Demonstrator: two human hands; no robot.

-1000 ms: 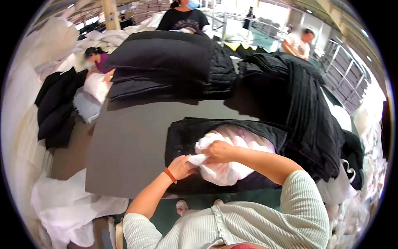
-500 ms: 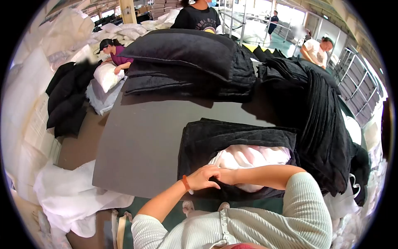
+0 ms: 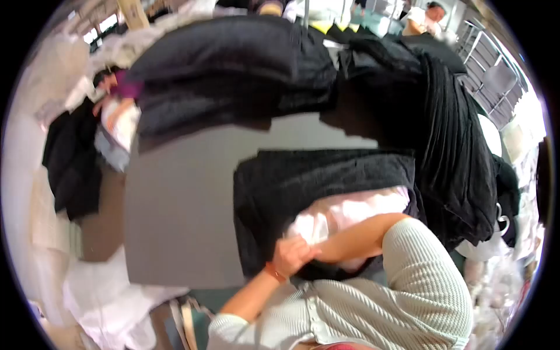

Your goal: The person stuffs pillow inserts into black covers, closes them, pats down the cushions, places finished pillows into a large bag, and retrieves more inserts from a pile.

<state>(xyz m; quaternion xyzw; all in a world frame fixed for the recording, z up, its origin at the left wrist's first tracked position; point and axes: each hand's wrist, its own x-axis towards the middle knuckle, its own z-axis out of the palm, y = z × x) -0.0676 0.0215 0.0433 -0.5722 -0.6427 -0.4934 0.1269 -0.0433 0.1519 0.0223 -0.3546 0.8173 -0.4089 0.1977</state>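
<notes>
A black pillow cover lies on the grey table with a white pillow insert showing in its opening. My left hand, with an orange band at the wrist, is closed with its fingers curled at the near edge of the cover, beside the corner of the insert. My right forearm crosses in front of the insert and reaches to my left hand. The fingers of my right hand are hidden there, so what they hold does not show.
A stack of filled black pillows stands at the table's far side. Folded black covers are heaped at the right. White fabric hangs at the lower left, near the edge of the grey table. Other people work beyond.
The view has tilted down and shifted, with some blur. My hands stay together at the cover's near edge; my left hand has turned, its thumb no longer showing.
</notes>
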